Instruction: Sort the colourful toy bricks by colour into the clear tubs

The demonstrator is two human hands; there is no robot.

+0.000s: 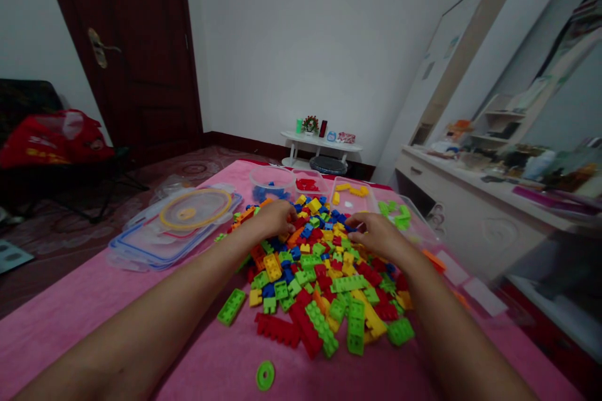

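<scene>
A heap of plastic building bricks (324,282) in red, yellow, green, blue and orange lies on a pink cloth (70,326). My left hand (273,218) rests on the far left part of the heap, fingers curled down among the bricks. My right hand (376,233) lies on the far right part, its fingers bent and pinched near a blue brick (350,223). What either hand holds, if anything, is hidden by the fingers.
Clear tubs stand behind the heap: one with blue bricks (270,185), one with red (308,183), one with yellow (352,194), one with green (399,213). Stacked lids (179,225) lie at left. A green ring (266,374) lies near me. A white dresser (475,207) is at right.
</scene>
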